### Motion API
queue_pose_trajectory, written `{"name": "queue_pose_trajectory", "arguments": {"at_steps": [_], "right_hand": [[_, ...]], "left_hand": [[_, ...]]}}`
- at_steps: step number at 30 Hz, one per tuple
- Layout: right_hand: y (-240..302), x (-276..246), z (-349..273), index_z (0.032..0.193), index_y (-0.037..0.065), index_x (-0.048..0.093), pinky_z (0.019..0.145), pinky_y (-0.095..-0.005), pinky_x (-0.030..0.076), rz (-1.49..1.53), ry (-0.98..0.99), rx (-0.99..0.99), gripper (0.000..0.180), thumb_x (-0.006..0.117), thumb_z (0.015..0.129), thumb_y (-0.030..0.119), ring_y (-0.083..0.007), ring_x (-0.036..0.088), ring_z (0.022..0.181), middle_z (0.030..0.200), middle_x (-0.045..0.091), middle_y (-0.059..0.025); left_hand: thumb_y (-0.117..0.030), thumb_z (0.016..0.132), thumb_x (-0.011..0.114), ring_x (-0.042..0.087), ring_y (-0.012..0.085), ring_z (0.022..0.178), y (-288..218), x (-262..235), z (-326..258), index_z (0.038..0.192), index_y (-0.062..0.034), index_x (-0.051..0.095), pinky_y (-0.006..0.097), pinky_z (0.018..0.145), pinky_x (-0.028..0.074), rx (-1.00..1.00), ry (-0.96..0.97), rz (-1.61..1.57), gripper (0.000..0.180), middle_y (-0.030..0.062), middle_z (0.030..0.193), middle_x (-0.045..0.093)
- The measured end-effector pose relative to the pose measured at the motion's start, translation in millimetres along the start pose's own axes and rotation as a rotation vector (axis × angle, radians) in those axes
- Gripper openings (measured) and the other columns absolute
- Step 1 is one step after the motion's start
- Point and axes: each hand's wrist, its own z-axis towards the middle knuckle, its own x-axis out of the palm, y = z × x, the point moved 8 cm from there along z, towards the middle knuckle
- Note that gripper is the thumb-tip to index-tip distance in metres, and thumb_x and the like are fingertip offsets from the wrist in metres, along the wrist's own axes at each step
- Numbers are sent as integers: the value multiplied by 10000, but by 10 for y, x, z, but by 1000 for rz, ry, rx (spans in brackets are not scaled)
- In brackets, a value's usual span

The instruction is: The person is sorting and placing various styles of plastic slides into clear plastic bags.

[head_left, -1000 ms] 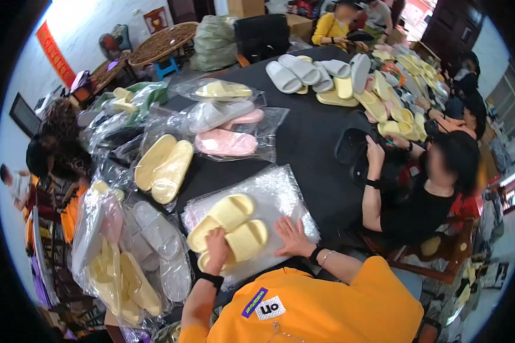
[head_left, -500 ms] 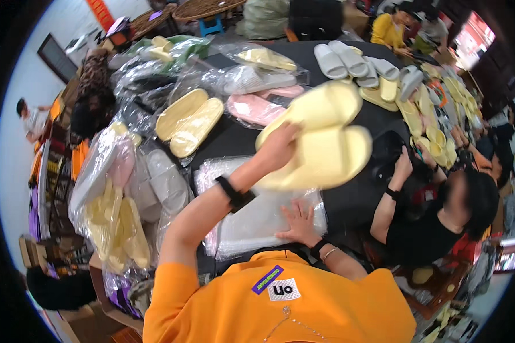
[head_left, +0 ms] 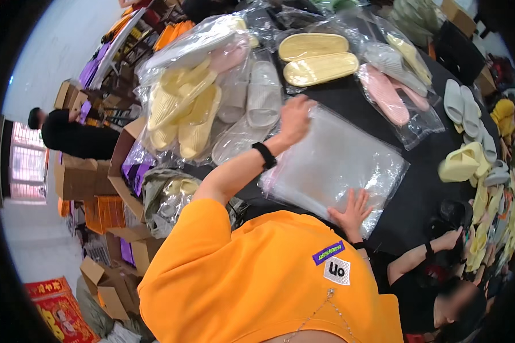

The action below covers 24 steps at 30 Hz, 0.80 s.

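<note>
Black tabletop [head_left: 419, 180] underlies 1 clear-bag stack [head_left: 332, 157], 1 spread right hand [head_left: 351, 214], 1 left hand [head_left: 294, 121], its grip unclear.

Has bare, black-banded left hand [head_left: 295, 119] out front, elbow bent, fingers [head_left: 304, 105] bunched, blurred; has bare right hand [head_left: 351, 215] palm-down, nearer orange-clad torso [head_left: 263, 274], fingers spread.

The room is bright. The window [head_left: 28, 166] on the left glows white, and the wall [head_left: 63, 54] looks pale. The stack of clear bags [head_left: 329, 163] has shiny white spots, but the black table [head_left: 420, 186] looks dark. The left hand [head_left: 295, 120] is a bit blurry; the right hand [head_left: 351, 212] is clearer. Straight things bend near the round, black edges.
</note>
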Motion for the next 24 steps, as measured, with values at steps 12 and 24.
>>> {"name": "queue_pose_trajectory", "arguments": {"at_steps": [12, 24], "right_hand": [[-4, -7, 34, 1402, 165, 209, 1012, -581, -66, -19, 38, 5, 1024, 631, 601, 642, -332, -33, 1353, 1460, 61, -183], [322, -64, 131, 1395, 143, 208, 1024, -470, 236, 527, 192, -270, 853, 633, 731, 468, -343, 240, 1293, 1437, 156, -170]], "left_hand": [[-271, 736, 642, 504, 389, 1000, 1386, -598, -463, 1155, -75, 386, 495, 798, 400, -614, 31, 200, 529, 194, 1089, 514], [-101, 779, 563, 542, 157, 597, 368, -847, -26, 1079, -2, 393, 297, 573, 466, -582, -122, -625, 359, 76, 697, 546]]}}
